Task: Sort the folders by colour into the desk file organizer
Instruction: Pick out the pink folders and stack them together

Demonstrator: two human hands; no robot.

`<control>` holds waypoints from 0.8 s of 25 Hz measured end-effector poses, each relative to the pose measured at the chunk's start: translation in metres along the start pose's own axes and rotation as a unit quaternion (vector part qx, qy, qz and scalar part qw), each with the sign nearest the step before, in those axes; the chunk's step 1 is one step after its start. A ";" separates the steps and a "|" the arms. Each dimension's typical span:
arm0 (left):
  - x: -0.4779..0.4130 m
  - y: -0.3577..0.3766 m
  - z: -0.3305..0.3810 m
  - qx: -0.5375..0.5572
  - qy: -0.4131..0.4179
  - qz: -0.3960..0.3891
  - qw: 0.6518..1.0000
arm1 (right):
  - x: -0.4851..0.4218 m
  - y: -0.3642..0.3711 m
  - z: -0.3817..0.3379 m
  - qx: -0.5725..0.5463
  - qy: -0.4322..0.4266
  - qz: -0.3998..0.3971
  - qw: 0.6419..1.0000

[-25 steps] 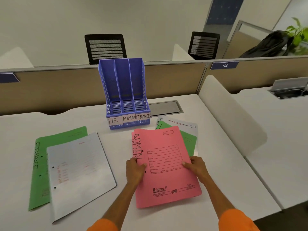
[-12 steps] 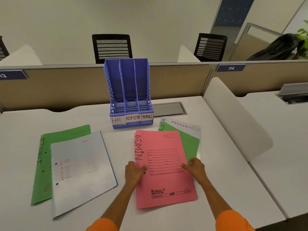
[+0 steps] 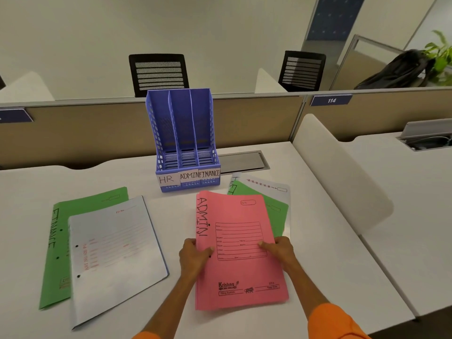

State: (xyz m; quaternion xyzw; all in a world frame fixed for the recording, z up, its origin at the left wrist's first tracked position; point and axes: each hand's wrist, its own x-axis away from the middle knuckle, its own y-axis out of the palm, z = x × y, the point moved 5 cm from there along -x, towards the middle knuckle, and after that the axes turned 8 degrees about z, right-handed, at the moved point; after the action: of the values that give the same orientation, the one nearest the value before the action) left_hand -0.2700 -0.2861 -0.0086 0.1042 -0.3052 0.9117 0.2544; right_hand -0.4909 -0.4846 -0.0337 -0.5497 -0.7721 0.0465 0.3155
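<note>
Reading ADMIN and "Krishna", the pink folder (image 3: 241,272) is gripped at its left edge by the left hand (image 3: 194,259) and at its right edge by the right hand (image 3: 280,248), near-centre on the desk (image 3: 330,253). Beyond it, the blue organizer (image 3: 182,133) is labelled HR, ADMIN, FINANCE.

This is an open-plan office. A white counter (image 3: 305,216) butts against a low tan partition (image 3: 85,133) that carries a blue plate (image 3: 331,100) numbered 114. A curved white divider (image 3: 342,172) parts it from the neighbouring counter (image 3: 403,192). A black mesh-backed chair (image 3: 159,73) and a second chair (image 3: 302,69) stand beyond the partition. A grey cable hatch (image 3: 242,161) is set into the counter behind a blue file organizer (image 3: 183,133) with slots labelled HR, ADMIN and FINANCE. Paper folders lie near it, among them a pink folder (image 3: 239,253) marked ADMIN and a green folder (image 3: 63,241) marked FINANCE. A dark bag (image 3: 396,69) and a leafy plant (image 3: 440,52) sit at far right.
</note>
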 end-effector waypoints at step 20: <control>0.095 0.132 0.027 0.051 -0.027 -0.160 0.985 | -0.025 -0.154 0.038 0.110 -0.008 0.134 0.985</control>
State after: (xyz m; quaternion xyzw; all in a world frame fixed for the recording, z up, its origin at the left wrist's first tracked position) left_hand -0.4197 -0.3550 -0.0205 0.1887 -0.2447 0.8704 0.3832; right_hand -0.6329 -0.5563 -0.0101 -0.6097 -0.6841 0.1776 0.3589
